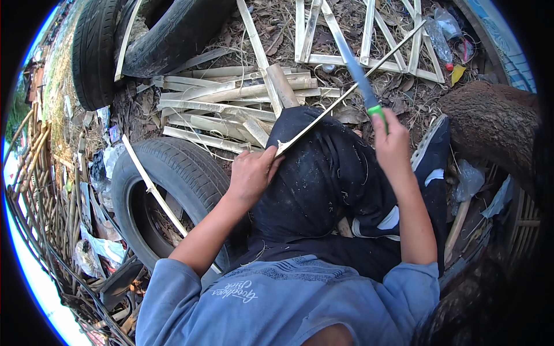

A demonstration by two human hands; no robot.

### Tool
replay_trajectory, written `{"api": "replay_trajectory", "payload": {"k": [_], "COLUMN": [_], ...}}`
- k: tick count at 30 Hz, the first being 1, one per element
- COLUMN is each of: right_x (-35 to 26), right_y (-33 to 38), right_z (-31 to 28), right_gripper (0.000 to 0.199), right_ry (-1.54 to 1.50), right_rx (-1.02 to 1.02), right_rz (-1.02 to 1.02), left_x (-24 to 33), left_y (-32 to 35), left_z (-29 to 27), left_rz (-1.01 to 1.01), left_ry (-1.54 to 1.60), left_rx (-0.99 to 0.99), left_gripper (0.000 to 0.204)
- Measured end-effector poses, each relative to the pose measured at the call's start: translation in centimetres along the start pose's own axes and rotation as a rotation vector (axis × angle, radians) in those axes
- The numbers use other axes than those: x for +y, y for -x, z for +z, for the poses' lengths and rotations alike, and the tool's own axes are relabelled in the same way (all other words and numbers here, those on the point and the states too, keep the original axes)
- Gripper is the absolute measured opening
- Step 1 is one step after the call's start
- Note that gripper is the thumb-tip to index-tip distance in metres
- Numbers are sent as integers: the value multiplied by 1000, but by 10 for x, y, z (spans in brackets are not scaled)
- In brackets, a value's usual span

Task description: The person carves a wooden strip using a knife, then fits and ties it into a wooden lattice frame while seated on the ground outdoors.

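Note:
Across my raised knee in dark trousers (306, 184) runs a long, thin bamboo strip (324, 113), slanting up to the right. My left hand (252, 175) is closed around its near end, beside the knee. In my right hand (391, 143) is a knife (359, 79), gripped by its green handle, its blade pointing up and slightly left. Motion blurs the blade. It crosses the strip in the picture, but I cannot tell whether the two touch. Just beyond the knee lies a pile of split bamboo pieces (213, 105).
A tyre (190, 164) lies left of my left forearm, with another strip (151, 184) across it. More tyres (95, 52) stand at the far left. Joined bamboo slats (381, 63) lie at the back. A thick trunk (490, 121) and a plastic bag (469, 180) are on the right.

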State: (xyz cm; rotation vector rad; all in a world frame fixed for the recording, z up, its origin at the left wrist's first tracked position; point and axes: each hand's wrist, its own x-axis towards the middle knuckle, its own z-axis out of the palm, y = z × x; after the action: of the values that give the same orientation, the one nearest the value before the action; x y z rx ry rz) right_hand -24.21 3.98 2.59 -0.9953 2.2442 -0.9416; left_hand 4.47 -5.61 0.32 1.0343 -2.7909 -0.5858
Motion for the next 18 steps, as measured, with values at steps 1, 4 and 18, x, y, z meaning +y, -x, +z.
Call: {"api": "replay_trajectory", "payload": {"k": [1,4,18], "right_x": [1,-3,-1], "right_y": [17,11,48], "right_z": [16,13,40], "right_gripper": [20,23,21], "right_ry": [7,-69,5], "right_rx": [-26,-77,-153], "right_rz": [-160,-244,-324], "left_x": [1,-1,-3], "left_y": [-6,-10,-6], "left_z": [-2,-3,1], "left_rz": [7,5,22], "left_ry": [10,9,17], "left_rx": [3,2,66], "left_gripper": [17,16,19]}}
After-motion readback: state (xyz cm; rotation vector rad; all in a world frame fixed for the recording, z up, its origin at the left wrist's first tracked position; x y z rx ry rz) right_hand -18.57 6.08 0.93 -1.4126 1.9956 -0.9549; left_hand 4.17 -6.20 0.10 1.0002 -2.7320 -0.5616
